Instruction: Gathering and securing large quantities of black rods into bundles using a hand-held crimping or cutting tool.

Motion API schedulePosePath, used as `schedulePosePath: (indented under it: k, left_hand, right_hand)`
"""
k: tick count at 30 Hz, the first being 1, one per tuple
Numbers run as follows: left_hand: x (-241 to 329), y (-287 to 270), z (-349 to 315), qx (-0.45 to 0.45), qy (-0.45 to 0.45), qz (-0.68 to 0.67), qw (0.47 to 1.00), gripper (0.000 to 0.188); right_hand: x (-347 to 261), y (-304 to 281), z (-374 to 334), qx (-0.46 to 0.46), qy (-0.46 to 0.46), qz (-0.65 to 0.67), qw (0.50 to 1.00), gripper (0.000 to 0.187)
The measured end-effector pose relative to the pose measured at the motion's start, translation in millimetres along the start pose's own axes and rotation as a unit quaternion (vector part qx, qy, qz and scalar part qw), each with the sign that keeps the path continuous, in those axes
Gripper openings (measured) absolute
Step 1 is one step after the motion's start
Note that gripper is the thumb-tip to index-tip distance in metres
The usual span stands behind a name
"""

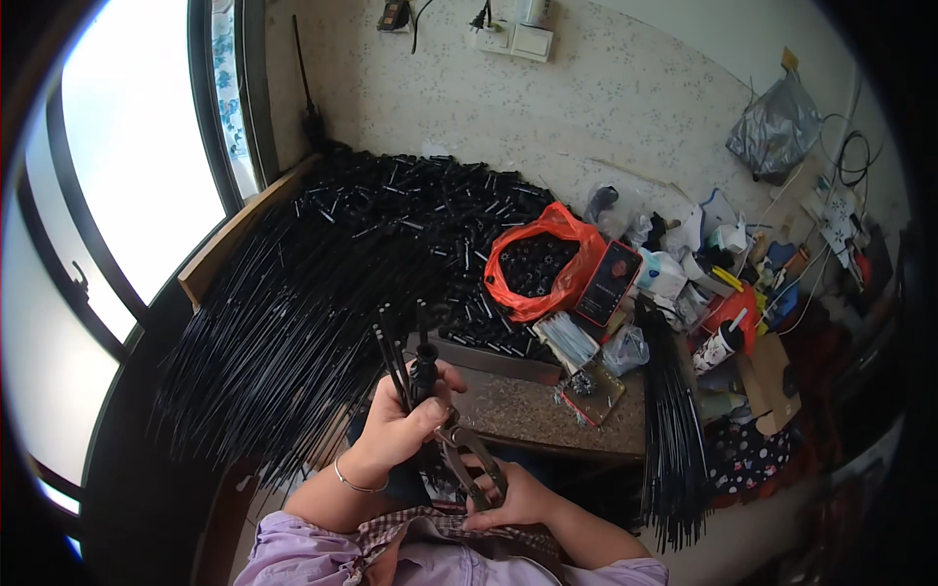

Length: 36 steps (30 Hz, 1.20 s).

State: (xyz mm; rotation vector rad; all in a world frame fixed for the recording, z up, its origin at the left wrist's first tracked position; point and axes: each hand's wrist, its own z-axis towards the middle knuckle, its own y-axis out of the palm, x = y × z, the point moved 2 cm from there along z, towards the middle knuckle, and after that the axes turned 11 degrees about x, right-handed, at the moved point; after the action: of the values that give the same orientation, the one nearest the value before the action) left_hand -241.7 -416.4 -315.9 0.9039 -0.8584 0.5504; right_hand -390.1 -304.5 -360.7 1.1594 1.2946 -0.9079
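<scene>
My left hand (pixel 405 422) grips a small bunch of thin black rods (pixel 394 359) that stand upright, with a black cap-like piece (pixel 426 357) on one of them near my thumb. My right hand (pixel 518 498) holds the handles of a pair of metal pliers (pixel 472 459) low in front of my chest. The pliers' jaws reach up to the base of the rods beside my left thumb. A thin bracelet (pixel 354 482) circles my left wrist.
A huge pile of long black rods (pixel 293 313) and short black tubes (pixel 430 215) covers the table on the left. An orange bag (pixel 543 262) holds black caps, with a phone (pixel 608 283) beside it. Another rod bundle (pixel 672 430) hangs on the right, amid clutter. Window at left.
</scene>
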Motion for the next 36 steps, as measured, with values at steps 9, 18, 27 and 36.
schedulePosePath:
  k: [9,18,27,36]
  left_hand:
    - [7,-4,7,0.069,0.007,0.034,0.997,0.038]
    - [4,-4,8,0.059,0.036,0.110,0.992,0.036]
    - [5,17,13,-0.057,0.011,0.101,0.993,0.051]
    - [10,6,18,-0.024,0.023,0.102,0.994,0.048]
  right_hand:
    - [-4,-10,-20,-0.042,0.131,0.133,0.981,0.025]
    - [-16,-26,-17,0.228,-0.174,-0.321,0.902,0.039]
    - [8,-8,-15,-0.082,0.116,0.016,0.990,0.028]
    - [-3,0,-27,0.161,0.051,-0.182,0.969,0.026]
